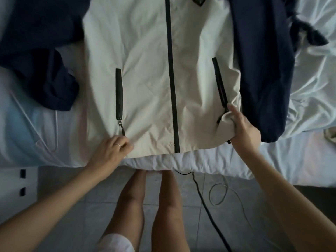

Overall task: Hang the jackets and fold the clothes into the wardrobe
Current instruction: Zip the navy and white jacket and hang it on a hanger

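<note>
A cream jacket (149,73) with a dark front zip and navy sleeves lies front-up on the white bed (190,163), its hem at the near edge. My left hand (111,151) pinches the hem's left corner just below the left pocket's zip pull. My right hand (243,128) grips the bunched right corner of the hem beside the right pocket zip. The navy left sleeve (45,70) lies crumpled on the left; the navy right sleeve (263,70) runs down the right side.
A white wire hanger (46,128) lies on the bed at the left. A black cable (209,202) and a thin grey cable (218,195) trail over the tiled floor by my legs. Rumpled sheet lies at the right.
</note>
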{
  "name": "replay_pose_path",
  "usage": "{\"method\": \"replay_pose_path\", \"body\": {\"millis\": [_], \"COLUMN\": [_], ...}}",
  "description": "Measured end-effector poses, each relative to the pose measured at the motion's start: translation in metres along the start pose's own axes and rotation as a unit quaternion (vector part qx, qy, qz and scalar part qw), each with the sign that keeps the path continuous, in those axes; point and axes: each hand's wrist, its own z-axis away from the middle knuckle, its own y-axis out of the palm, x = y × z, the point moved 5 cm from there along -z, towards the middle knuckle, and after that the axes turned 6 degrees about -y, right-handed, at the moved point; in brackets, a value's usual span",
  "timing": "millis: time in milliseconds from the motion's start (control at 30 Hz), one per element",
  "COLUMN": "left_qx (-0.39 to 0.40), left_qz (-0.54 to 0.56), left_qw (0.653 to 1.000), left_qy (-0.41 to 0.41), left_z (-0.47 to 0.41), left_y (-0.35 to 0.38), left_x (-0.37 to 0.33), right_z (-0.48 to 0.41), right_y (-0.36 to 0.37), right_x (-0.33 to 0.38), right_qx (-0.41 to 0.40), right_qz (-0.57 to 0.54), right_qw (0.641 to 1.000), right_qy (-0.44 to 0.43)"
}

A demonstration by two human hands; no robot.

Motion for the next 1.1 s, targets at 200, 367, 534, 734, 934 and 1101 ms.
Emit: {"method": "replay_pose_path", "body": {"millis": [200,367,534,734,934,1101], "left_qx": [0.419,0.517,0.594,0.600,0.013,0.082], "left_qz": [-0.129,-0.105,-0.020,0.195,0.063,-0.119], "left_qw": [0.872,0.826,0.794,0.749,0.985,0.965], "left_qy": [-0.217,-0.199,-0.128,-0.202,-0.162,-0.218], "left_z": [0.008,0.015,0.037,-0.008,-0.152,-0.163], "left_y": [0.048,0.076,0.074,0.039,0.002,0.039], "left_x": [0.005,-0.012,0.003,0.007,0.023,0.140], "right_z": [0.045,0.050,0.054,0.003,-0.105,-0.172], "right_y": [0.024,0.049,0.049,0.030,0.079,0.094], "right_x": [-0.051,-0.051,-0.027,0.056,0.193,0.087], "right_qx": [0.244,0.288,0.445,0.526,0.029,0.114], "right_qz": [0.175,0.174,0.235,0.291,0.098,0.205], "right_qw": [0.934,0.918,0.830,0.770,0.974,0.962], "right_qy": [0.194,0.209,0.242,0.214,-0.200,-0.140]}}
